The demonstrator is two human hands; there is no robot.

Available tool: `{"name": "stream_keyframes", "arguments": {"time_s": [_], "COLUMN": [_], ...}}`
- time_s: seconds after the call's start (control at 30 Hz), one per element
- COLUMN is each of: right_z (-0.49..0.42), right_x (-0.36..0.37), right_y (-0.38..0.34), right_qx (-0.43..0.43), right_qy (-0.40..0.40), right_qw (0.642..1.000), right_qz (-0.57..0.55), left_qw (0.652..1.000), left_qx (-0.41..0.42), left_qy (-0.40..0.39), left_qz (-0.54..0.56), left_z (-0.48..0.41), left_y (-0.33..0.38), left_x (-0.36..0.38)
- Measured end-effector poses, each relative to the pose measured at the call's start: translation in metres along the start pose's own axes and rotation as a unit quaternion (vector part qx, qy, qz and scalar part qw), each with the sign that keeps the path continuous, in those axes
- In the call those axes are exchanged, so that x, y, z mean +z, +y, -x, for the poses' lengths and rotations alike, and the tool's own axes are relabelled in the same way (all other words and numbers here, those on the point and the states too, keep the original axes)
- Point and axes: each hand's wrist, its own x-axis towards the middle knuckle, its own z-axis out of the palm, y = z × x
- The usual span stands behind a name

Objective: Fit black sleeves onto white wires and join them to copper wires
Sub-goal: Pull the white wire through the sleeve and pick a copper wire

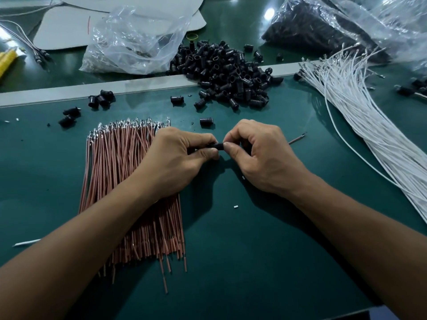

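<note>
While copper wires lie bundled, left hand and right hand pinch a tubular black sleeve.

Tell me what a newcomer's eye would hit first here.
The left hand and right hand meet at centre, both pinching one black sleeve. A thick bundle of copper wires lies under the left hand. Behind the hands sits a sleeve pile, and white wires fan down the right side.
</note>
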Motion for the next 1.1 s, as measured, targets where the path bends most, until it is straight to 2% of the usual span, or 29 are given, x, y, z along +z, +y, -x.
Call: {"name": "stream_keyframes", "arguments": {"time_s": [0.17, 0.33, 0.47, 0.53, 0.63, 0.8, 1.1], "right_z": [0.001, -0.003, -0.001, -0.002, -0.003, -0.004, -0.003], "right_x": [-0.002, -0.003, -0.001, -0.001, -0.002, -0.004, -0.008], "right_y": [0.002, 0.001, 0.002, 0.002, 0.003, 0.004, 0.011], "right_qx": [0.014, -0.001, 0.005, 0.016, 0.028, 0.032, 0.04], "right_qy": [0.013, -0.055, -0.022, -0.029, -0.04, -0.055, -0.07], "right_qw": [1.0, 0.998, 0.998, 0.997, 0.997, 0.995, 0.988], "right_qz": [-0.019, -0.041, -0.065, -0.066, -0.067, -0.077, -0.134], "left_qw": [1.0, 0.997, 0.999, 0.997, 0.984, 0.955, 0.957], "left_qx": [0.003, 0.015, 0.007, 0.019, 0.089, 0.16, 0.161], "left_qy": [0.022, 0.07, 0.003, -0.018, -0.015, -0.07, -0.024], "left_qz": [0.001, -0.027, -0.043, -0.07, -0.156, -0.241, -0.24], "left_z": [0.004, 0.003, 0.006, 0.006, 0.001, -0.002, 0.002], "left_y": [0.001, 0.005, 0.007, 0.008, 0.012, 0.015, 0.007], "left_x": [0.001, 0.001, -0.006, -0.014, -0.02, -0.024, -0.016]}}
